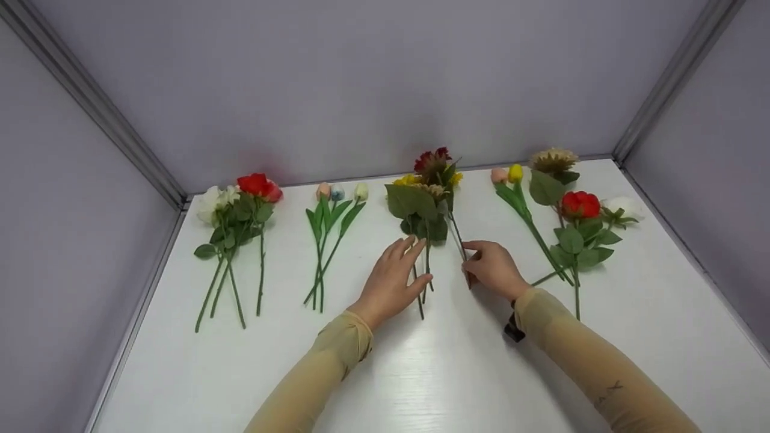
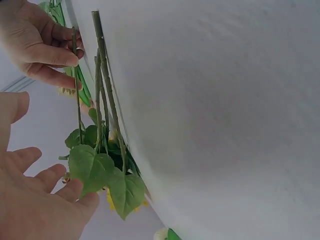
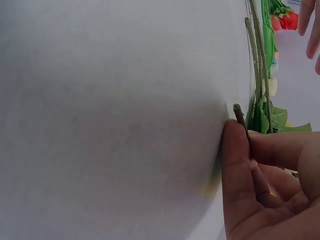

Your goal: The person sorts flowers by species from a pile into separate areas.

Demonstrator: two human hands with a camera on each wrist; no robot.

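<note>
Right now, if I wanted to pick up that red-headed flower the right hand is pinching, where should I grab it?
Probably low on the bare stem, where the right hand pinches it. Come from the near, right side: the stem lies flat, leafless there, while leaves crowd the top.

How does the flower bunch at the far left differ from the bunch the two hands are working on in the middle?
The far-left bunch shows white and red blooms and lies untouched; the middle bunch shows a dark red bloom and yellow ones. The right hand pinches one stem of the middle bunch, and the left hand rests open over its other stems. The middle bunch's leaves look broader. Both lie on the white table, blooms toward the back wall.
</note>
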